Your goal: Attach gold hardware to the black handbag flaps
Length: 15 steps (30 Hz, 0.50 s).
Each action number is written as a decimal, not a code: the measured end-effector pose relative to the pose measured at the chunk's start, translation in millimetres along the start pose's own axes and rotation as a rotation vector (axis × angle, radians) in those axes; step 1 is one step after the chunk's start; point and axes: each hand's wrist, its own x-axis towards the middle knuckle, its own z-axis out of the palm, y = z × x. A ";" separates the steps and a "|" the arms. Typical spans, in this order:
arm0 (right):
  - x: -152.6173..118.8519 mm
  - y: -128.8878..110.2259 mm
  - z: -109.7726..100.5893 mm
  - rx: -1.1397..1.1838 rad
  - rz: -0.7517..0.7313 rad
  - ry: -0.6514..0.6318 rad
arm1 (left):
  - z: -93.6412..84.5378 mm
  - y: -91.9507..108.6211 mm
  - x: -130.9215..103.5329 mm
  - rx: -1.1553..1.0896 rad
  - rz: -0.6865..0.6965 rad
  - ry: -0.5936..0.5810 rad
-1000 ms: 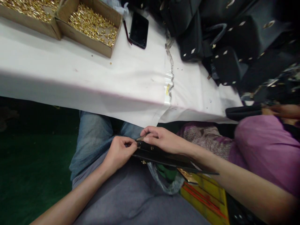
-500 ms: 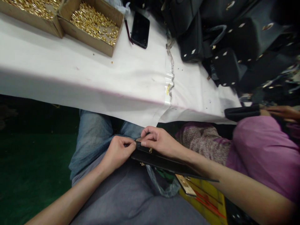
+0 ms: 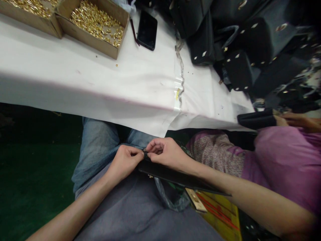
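A black bag (image 3: 173,176) lies across my lap, with its long edge slanting down to the right. My left hand (image 3: 126,160) pinches the near-left end of the bag between thumb and forefinger. Right beside it, my right hand (image 3: 170,152) grips a dark strip at the same end, thumb and fingertips pressed together. The fingertips hide what lies exactly between them. A small gold fitting (image 3: 150,176) shows under the bag's edge. Below hangs a handle wrapped in clear plastic (image 3: 173,205).
On the white-covered table (image 3: 140,83) stand cardboard boxes of gold fittings (image 3: 100,25) and a black phone (image 3: 147,30). Black bags (image 3: 238,68) pile up at right. A co-worker's purple-clad leg (image 3: 286,160) is close by. A yellow container (image 3: 225,217) holds red sticks.
My right hand has closed in on the bag's end, its fingers curling tighter and covering a gold clasp seen before. The view has shifted slightly; my left hand keeps its pinch.
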 end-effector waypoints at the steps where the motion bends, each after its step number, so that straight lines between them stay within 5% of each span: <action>1: 0.3 0.7 0.5 -0.013 -0.004 0.004 | 0.2 -1.1 0.1 -0.001 0.002 0.001; 15: 0.1 0.5 6.4 -0.153 -0.088 0.003 | -3.7 -8.3 -3.8 -0.168 -0.057 -0.082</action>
